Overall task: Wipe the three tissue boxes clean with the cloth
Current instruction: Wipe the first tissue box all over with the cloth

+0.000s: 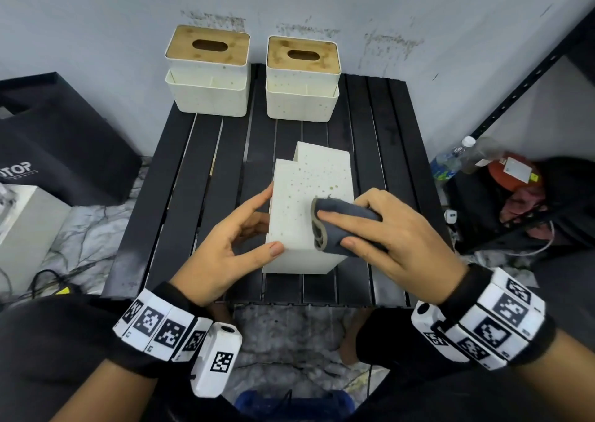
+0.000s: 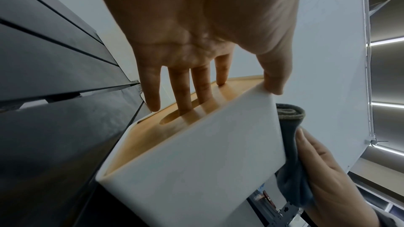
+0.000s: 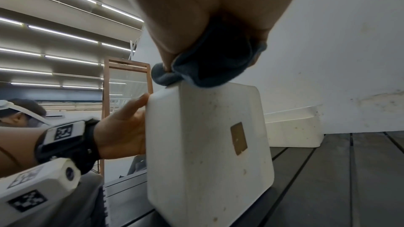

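A white tissue box (image 1: 302, 196) speckled with brown spots lies tipped on its side mid-table. My left hand (image 1: 257, 222) holds its left end, thumb on the near top edge and fingers (image 2: 201, 84) against the wooden lid (image 2: 153, 135). My right hand (image 1: 341, 231) grips a folded dark grey cloth (image 1: 354, 213) and presses it on the upturned face's right part (image 3: 210, 65). Two more tissue boxes, left (image 1: 207, 70) and right (image 1: 302, 80), stand upright by the wall, the right one spotted.
The black slatted table (image 1: 199, 170) ends just in front of my wrists. A black bag (image 1: 58, 138) and a white block (image 1: 29, 222) sit on the floor at left. Bottles (image 1: 450, 160) and a black metal rack (image 1: 515, 99) stand at right.
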